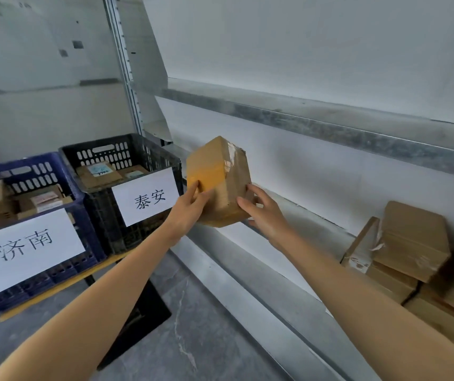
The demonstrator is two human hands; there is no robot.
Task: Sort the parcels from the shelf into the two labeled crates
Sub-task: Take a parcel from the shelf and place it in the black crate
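Parcel (218, 171) gripped between left hand (190, 210) and right hand (264, 213), arms outstretched

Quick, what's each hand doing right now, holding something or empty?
Left hand: grips the cardboard parcel by its left side.
Right hand: holds the same parcel by its right side.

Person's two bare forearms (96, 292), bare left hand (186, 213), bare right hand (264, 213), slender fingers (257, 191), smooth narrow wrists (285, 237)
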